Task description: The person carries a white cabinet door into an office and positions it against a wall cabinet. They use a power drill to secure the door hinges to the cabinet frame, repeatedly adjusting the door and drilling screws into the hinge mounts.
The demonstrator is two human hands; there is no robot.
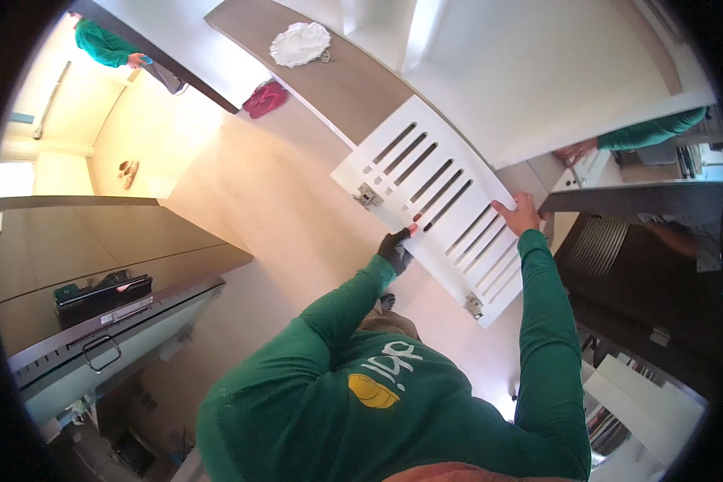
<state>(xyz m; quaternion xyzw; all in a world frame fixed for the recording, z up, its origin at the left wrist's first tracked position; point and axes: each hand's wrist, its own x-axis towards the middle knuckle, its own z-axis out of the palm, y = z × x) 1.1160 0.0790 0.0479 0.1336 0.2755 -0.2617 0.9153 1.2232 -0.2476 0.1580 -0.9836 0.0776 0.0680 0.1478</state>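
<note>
I've got a white slotted panel (414, 165) up front, held in both hands over the floor (289, 177), its upper-left end overlapping the near end of a brown bench (341, 84); can't tell from this angle if it's resting on that surface or just above. Long axis runs upper L to lower R, slots cut crosswise. L hand (395, 251), dark glove w/ bare thumb tip, grips approx. the middle of the panel's near long edge, thumb on the edge, other fingers mostly hidden. R hand (522, 214), bare, has the far long edge toward the lower-R end, thumb on the face, fingers over the rim. So the panel lies ahead & R of my L hand, and L of my R hand; L is nearer my body, R farther out. Two metal things like hinges sit on the near edge: upper hinge (367, 195) & lower hinge (473, 305), w/ L hand btwn them. Farther out: white crumpled cloth (300, 43) on the bench, closer to the surface's wall-side edge; pink slippers (265, 99) on the floor by its other long edge; black case (103, 299) on the dark cabinet (169, 249) at L. Upper L, a person in green (103, 42) w/ smth blue in hand.
</note>
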